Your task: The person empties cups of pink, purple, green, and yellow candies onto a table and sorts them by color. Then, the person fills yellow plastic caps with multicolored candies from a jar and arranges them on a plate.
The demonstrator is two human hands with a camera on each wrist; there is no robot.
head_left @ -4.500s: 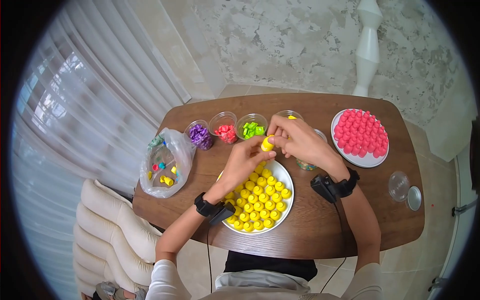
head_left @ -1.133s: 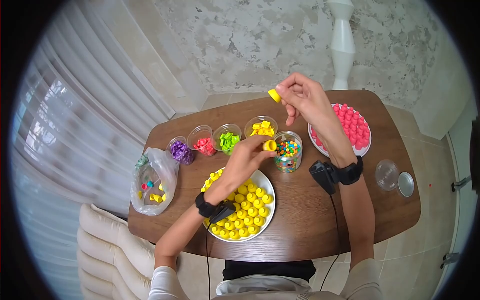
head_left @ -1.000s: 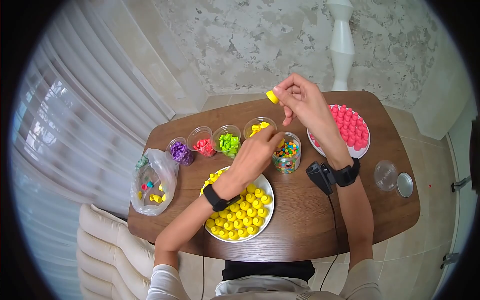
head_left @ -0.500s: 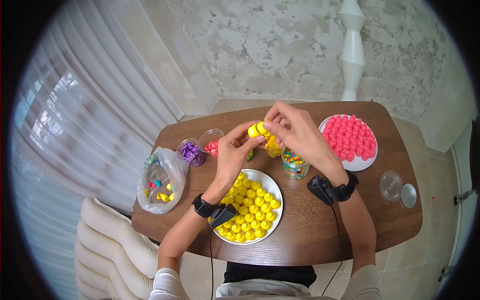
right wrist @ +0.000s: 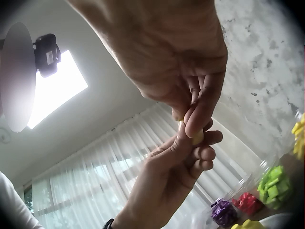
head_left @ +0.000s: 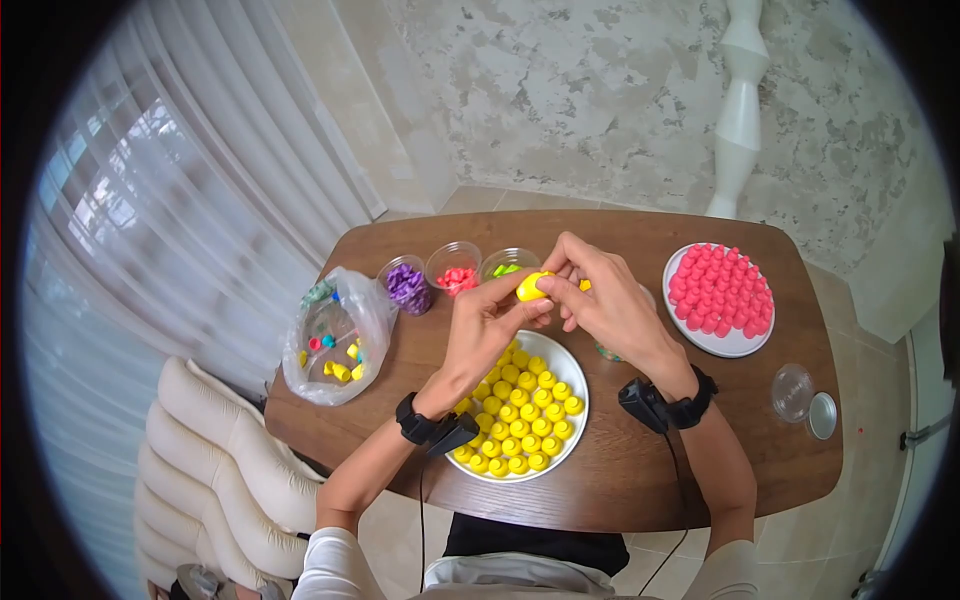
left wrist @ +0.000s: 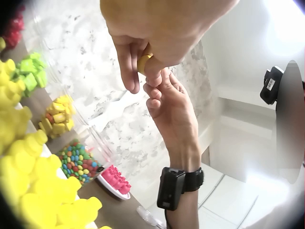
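In the head view both hands meet above the far side of the plate, around one small yellow toy bottle (head_left: 533, 287). My left hand (head_left: 488, 318) pinches it from the left between thumb and fingers. From the right, the thumb and forefinger of my right hand (head_left: 605, 300) grip its other end. Only a sliver of yellow shows between the fingers in both wrist views. Below the hands, a white plate (head_left: 582, 388) carries rows of similar yellow bottles (head_left: 520, 415). Beyond the plate, the left wrist view shows a clear jar of small multicoloured candies (left wrist: 78, 160).
Clear cups of purple (head_left: 408, 288), red (head_left: 457, 277) and green pieces (head_left: 508, 268) line the back, plus yellow pieces (left wrist: 58, 117). A plastic bag (head_left: 372, 330) lies left. At right are a plate of pink bottles (head_left: 720, 290), a clear lid (head_left: 792, 392) and a silver lid (head_left: 823, 416).
A second ago the hands were apart: the right held a small yellow part up while the left reached to the candy jar. They then came together, joining the two yellow parts.
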